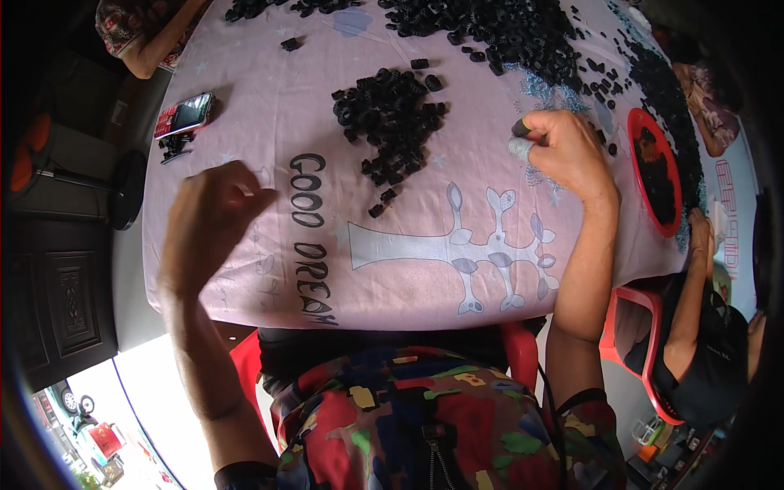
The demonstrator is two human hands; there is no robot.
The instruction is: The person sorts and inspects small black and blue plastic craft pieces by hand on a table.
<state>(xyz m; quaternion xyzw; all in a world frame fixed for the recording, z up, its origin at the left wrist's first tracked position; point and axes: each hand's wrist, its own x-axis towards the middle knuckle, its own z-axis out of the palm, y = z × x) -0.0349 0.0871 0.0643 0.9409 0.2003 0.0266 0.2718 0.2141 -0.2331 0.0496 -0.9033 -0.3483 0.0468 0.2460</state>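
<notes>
My right hand [570,153] is over the right part of the table, its fingers closed in a pinch. Dark and grey coverings wrap the thumb and finger tips; anything between them is too small or hidden to name. Under and beyond it lie small bluish clear bits [539,85]. On the left, my left hand [211,224] hovers above the cloth, slightly blurred, fingers curled in; what they hold, if anything, does not show. Between the hands, a small heap of black plastic-looking parts [390,122] sits on the pink printed tablecloth [392,298].
Big heaps of black parts [506,33] cover the far side. A phone [184,116] with red keys lies at left beside a few black pieces [174,147]. A red basin [634,122] holding black parts stands at right. Other people's arms [699,245] reach in at right and far left.
</notes>
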